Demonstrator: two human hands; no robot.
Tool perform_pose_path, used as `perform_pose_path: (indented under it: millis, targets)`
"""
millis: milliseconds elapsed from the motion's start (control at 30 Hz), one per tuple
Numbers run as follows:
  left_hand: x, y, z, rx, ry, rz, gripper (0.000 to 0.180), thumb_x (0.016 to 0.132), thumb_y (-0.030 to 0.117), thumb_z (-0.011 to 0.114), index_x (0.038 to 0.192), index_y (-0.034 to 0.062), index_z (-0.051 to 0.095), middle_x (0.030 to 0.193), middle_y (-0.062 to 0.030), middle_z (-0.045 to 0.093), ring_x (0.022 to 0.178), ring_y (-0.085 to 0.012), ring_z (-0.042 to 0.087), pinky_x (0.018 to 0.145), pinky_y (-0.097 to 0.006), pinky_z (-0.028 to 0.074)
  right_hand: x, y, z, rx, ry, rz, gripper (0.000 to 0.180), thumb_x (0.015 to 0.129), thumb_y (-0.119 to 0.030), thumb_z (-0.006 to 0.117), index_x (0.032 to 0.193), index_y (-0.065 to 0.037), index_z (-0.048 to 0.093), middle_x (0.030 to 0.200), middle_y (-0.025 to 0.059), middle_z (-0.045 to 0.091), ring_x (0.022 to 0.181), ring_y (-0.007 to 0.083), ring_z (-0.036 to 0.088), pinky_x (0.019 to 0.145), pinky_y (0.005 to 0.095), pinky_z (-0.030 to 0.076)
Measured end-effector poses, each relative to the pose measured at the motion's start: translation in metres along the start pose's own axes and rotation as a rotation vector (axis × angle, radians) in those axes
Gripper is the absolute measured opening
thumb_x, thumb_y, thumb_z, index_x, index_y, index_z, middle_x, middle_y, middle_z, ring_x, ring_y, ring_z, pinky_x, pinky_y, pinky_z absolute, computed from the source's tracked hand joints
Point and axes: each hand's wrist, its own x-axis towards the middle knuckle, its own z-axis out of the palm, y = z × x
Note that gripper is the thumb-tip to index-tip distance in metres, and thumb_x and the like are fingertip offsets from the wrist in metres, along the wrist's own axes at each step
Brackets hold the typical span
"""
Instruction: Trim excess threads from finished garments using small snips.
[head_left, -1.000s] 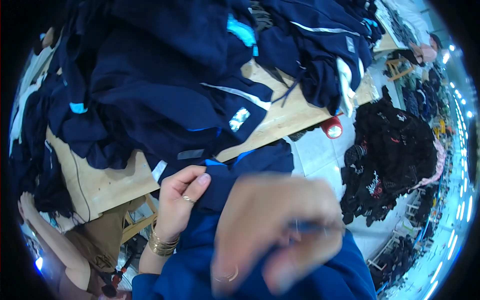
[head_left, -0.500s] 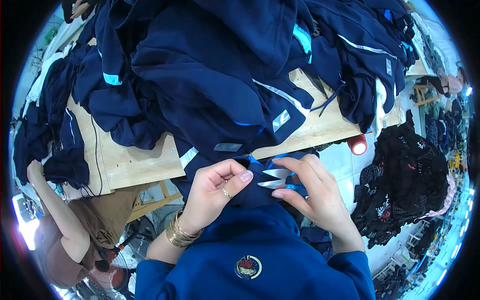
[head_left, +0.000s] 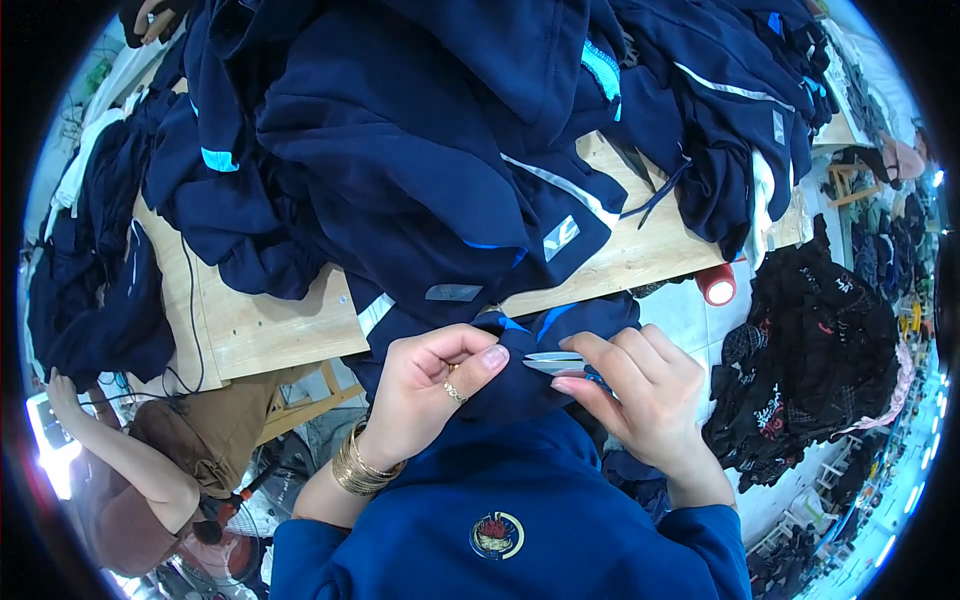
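Between thumb and fingers, my left hand [head_left: 430, 385] pinches the edge of a navy garment [head_left: 515, 385] that has bright blue trim and hangs off the table's front edge. A ring and gold bangles are on that hand and wrist. My right hand [head_left: 640, 390] is closed around small thread snips [head_left: 550, 364] with blue handles. Their blades lie nearly together, pointing left toward my left fingertips, over the navy cloth. Any thread at the blade tips is too fine to make out.
Navy garments [head_left: 390, 190] with pale stripes heap across the wooden table [head_left: 270, 335]. A red thread cone [head_left: 715, 285] stands past its front edge, beside a pile of black clothes [head_left: 810, 360] at right. A co-worker's arm [head_left: 130, 450] handles navy cloth at left; a fan [head_left: 225, 545] stands below.
The snips' blades have closed from wide apart to almost together, and my right hand has shifted slightly right. My left hand keeps its pinch. The co-worker's arm has moved a little lower.
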Motion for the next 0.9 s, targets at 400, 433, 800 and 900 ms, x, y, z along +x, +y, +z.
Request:
perform_pose_path:
  millis: [400,433,800,900]
  targets:
    - [0.0002,0.0001,0.0025,0.034,0.017,0.014,0.013,0.084,0.013,0.059,0.085,0.0007,0.062,0.067,0.0044,0.053,0.057,0.0006,0.038,0.049,-0.015,0.028,-0.0011,0.0013,-0.0009,-0.057,0.019,-0.031,0.025,0.067,-0.024,0.07,0.084,-0.01,0.059,0.064,-0.0014,0.044,0.054,0.0126,0.041,0.045,0.0239,0.034]
    - [0.0002,-0.0001,0.0022,0.046,0.017,0.014,0.013,0.084,0.013,0.059,0.084,0.0009,0.062,0.066,0.0048,0.053,0.056,0.0008,0.037,0.048,-0.015,0.027,-0.0008,0.0011,-0.0012,-0.048,0.018,-0.031,0.024,0.067,-0.024,0.07,0.084,-0.01,0.059,0.064,-0.0014,0.044,0.053,0.0126,0.041,0.045,0.0239,0.034]
    - [0.002,0.0021,0.004,0.065,0.024,0.004,0.013,0.084,0.014,0.059,0.082,0.0015,0.062,0.064,0.0055,0.052,0.054,0.0007,0.036,0.048,-0.015,0.027,0.0003,0.0014,-0.0037,-0.052,0.012,-0.039,0.023,0.067,-0.023,0.07,0.082,-0.01,0.059,0.063,-0.0016,0.043,0.053,0.012,0.041,0.044,0.0234,0.032]
    - [0.0023,0.0024,0.0036,0.066,0.019,-0.011,0.013,0.084,0.014,0.059,0.082,0.0015,0.062,0.064,0.0055,0.052,0.055,0.0006,0.037,0.048,-0.015,0.027,0.0004,0.0018,-0.0037,-0.057,0.007,-0.037,0.022,0.067,-0.023,0.07,0.082,-0.01,0.059,0.063,-0.0017,0.043,0.053,0.0119,0.041,0.044,0.0234,0.032]
